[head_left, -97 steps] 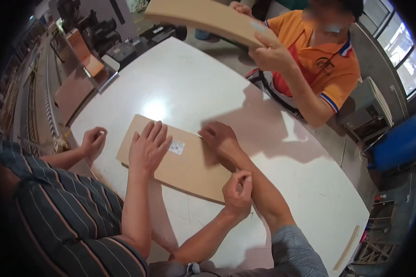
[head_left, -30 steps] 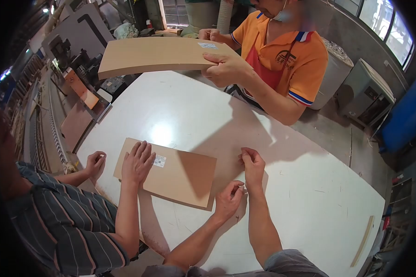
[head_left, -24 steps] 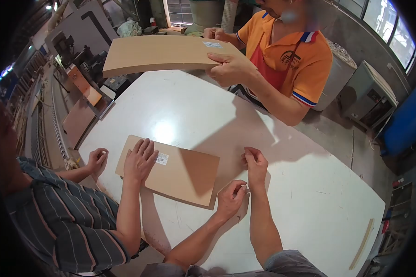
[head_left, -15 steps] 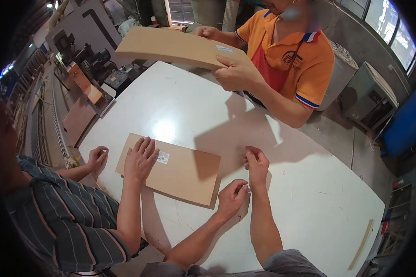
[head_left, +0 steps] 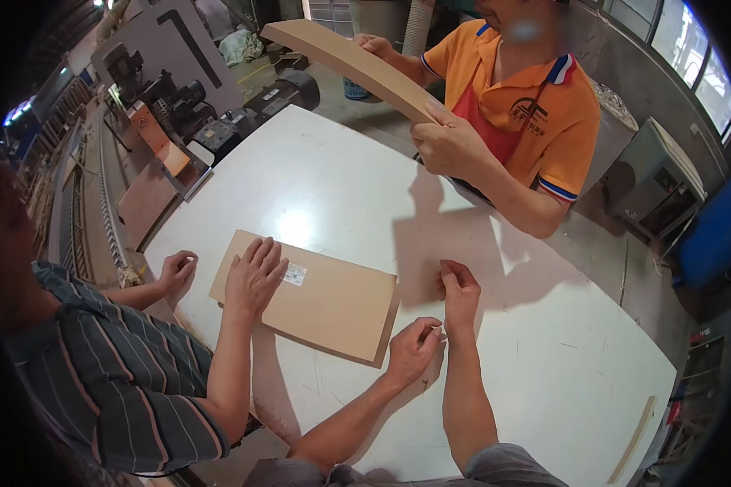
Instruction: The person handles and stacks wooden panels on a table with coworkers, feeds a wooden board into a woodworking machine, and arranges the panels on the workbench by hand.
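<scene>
My left hand [head_left: 415, 347] rests on the white table with its fingers curled in; nothing I can make out is in it. Just right of it, my right hand [head_left: 461, 296] is held over the table, fingers loosely bent and apart, holding nothing visible. To the left of my hands lies a flat brown board [head_left: 333, 312] with a white label [head_left: 295, 274], and a darker edge shows beneath it. Neither of my hands touches it. A co-worker's hand [head_left: 254, 276] is spread flat on the board.
Across the white table [head_left: 512, 381], a person in an orange shirt holds up another brown board [head_left: 357, 65] in both hands. A striped-sleeved co-worker's other hand [head_left: 178, 270] is at the left edge. A thin strip [head_left: 632, 440] lies right; a motorised machine [head_left: 175, 114] stands back left.
The person across has tilted the raised board more edge-on and shifted it right; its shadow moved right too. My hands and the board on the table look almost unchanged as the view shifts slightly.
</scene>
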The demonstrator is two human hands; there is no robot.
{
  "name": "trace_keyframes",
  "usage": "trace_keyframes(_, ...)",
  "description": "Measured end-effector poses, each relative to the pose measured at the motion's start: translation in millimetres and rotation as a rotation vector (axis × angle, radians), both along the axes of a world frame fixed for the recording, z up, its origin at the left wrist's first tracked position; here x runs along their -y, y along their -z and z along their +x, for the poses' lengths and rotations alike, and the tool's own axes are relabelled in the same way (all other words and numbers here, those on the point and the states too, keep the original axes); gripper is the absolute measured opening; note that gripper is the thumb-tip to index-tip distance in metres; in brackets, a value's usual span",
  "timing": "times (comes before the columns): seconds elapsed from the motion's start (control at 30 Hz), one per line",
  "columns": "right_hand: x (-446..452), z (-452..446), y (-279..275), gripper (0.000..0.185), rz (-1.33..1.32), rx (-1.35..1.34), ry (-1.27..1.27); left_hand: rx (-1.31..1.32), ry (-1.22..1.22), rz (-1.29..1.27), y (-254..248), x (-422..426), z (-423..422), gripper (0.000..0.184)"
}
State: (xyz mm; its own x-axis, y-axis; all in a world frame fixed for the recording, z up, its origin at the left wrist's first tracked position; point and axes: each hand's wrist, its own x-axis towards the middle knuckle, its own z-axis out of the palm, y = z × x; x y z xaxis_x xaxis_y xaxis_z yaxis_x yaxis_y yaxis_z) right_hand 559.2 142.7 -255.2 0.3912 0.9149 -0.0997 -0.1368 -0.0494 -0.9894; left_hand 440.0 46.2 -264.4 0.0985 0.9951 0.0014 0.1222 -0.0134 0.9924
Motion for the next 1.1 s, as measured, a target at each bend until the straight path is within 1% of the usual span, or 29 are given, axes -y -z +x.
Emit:
trace_keyframes(0.13,-2.6,1.0,11.4,0.020,0.055,0.006,0.011,0.032,-0.001,-0.003,-2.9,0.1,0.3,0.019)
trace_keyframes(0.23,0.3,0.1,-4.5,0.020,-0.050,-0.047,-0.007,0.034,-0.001,0.000,5.3,0.3,1.5,0.019)
trace_keyframes(0.33,0.0,-0.4,-3.4,0.020,-0.024,-0.031,-0.004,0.045,-0.010,0.009,3.6,-0.1,1.2,0.019)
trace_keyframes(0.43,-1.0,0.0,1.6,0.020,-0.003,-0.023,0.001,0.002,-0.010,0.011,-1.1,-0.5,0.6,0.018)
trace_keyframes(0.53,-2.0,-0.1,2.5,0.021,-0.023,-0.034,0.003,-0.001,-0.019,0.031,-7.1,-0.6,-0.2,0.018)
trace_keyframes(0.73,-1.2,0.5,2.0,0.022,-0.009,-0.021,-0.002,0.037,-0.025,0.037,-7.4,0.3,0.8,0.019)
trace_keyframes(1.1,-0.9,2.4,1.4,0.023,-0.001,-0.022,-0.030,0.029,-0.015,0.004,-7.3,0.0,0.6,0.019)
